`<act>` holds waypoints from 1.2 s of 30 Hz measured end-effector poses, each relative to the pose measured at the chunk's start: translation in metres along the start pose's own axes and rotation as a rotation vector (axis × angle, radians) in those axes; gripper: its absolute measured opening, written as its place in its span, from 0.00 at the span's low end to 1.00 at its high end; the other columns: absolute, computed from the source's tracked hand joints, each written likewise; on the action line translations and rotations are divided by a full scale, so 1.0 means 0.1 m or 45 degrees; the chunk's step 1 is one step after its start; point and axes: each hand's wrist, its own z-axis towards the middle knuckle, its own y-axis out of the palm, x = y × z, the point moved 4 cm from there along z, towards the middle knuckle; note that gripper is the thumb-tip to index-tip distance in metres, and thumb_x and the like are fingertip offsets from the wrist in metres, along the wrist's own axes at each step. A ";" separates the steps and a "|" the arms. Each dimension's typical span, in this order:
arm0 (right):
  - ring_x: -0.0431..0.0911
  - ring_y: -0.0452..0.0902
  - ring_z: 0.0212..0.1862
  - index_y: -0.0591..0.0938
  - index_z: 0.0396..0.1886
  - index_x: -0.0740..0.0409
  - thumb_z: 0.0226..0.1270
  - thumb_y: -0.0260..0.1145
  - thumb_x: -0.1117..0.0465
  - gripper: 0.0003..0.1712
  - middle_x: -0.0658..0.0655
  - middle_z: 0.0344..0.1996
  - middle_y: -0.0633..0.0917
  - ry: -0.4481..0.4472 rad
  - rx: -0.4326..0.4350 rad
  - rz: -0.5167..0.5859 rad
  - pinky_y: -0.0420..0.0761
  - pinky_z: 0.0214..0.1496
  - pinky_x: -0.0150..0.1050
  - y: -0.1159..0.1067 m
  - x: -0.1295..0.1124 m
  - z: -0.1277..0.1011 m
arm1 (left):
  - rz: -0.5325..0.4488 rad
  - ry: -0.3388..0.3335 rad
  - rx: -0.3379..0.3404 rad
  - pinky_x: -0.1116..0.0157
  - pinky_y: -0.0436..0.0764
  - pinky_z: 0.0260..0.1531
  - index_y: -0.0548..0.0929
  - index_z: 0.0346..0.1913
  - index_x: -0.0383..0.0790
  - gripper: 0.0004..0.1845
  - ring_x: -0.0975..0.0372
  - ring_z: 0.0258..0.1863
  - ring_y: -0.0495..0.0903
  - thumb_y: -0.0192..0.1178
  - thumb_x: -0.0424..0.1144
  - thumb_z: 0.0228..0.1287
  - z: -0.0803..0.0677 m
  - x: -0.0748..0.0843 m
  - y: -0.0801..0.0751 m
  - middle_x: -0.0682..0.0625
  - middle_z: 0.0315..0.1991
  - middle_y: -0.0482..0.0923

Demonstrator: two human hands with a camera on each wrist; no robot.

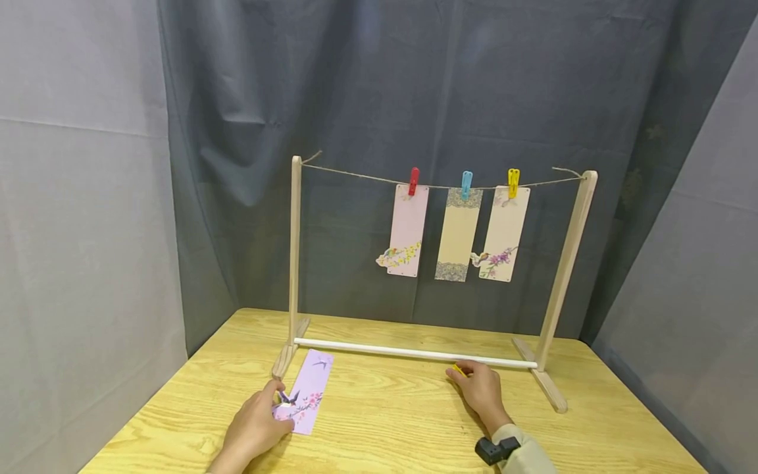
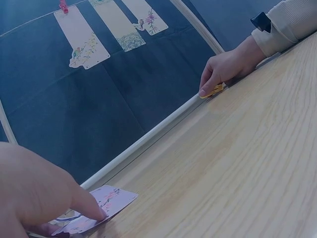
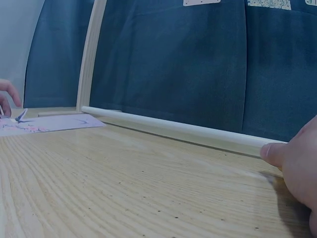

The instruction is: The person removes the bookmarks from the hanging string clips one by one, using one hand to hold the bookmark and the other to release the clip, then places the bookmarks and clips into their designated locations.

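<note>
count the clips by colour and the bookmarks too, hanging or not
Red clip: 1
Blue clip: 1
Yellow clips: 2, one held in the right hand
Hanging bookmarks: 3
Purple bookmark at the left hand: 1
Total: 8

Four bookmarks (image 1: 312,387), four plastic clips (image 1: 414,181), two hands (image 1: 254,421), one wooden rack (image 1: 295,250), one string (image 1: 355,174), one table (image 1: 403,421).

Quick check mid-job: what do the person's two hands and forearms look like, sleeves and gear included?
Both hands are ungloved. At the right hand, a cream sleeve reaches the wrist, with a boxy black device worn over the cuff. Around the left hand, no sleeve shows. I see no cables or readable markings.
</note>
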 end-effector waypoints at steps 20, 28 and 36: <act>0.61 0.85 0.47 0.91 0.48 0.62 0.63 0.79 0.55 0.19 0.62 0.41 0.89 -0.009 0.036 -0.021 0.80 0.51 0.59 0.00 0.01 -0.01 | -0.005 0.005 -0.019 0.53 0.78 0.32 0.79 0.55 0.41 0.31 0.56 0.35 0.76 0.79 0.37 0.45 0.00 0.01 0.02 0.49 0.40 0.80; 0.53 0.82 0.38 0.91 0.47 0.61 0.62 0.79 0.54 0.18 0.57 0.34 0.87 0.001 0.027 -0.046 0.80 0.43 0.54 0.02 0.02 0.00 | -0.004 0.005 -0.024 0.51 0.79 0.34 0.79 0.56 0.41 0.31 0.56 0.36 0.77 0.79 0.38 0.46 -0.01 0.00 0.01 0.50 0.39 0.79; 0.50 0.79 0.35 0.91 0.46 0.62 0.61 0.80 0.55 0.18 0.55 0.32 0.85 -0.013 0.044 -0.049 0.78 0.40 0.51 0.04 0.01 0.01 | 0.015 0.007 -0.011 0.52 0.77 0.34 0.80 0.52 0.42 0.28 0.57 0.34 0.74 0.77 0.37 0.45 -0.01 -0.02 0.02 0.53 0.36 0.77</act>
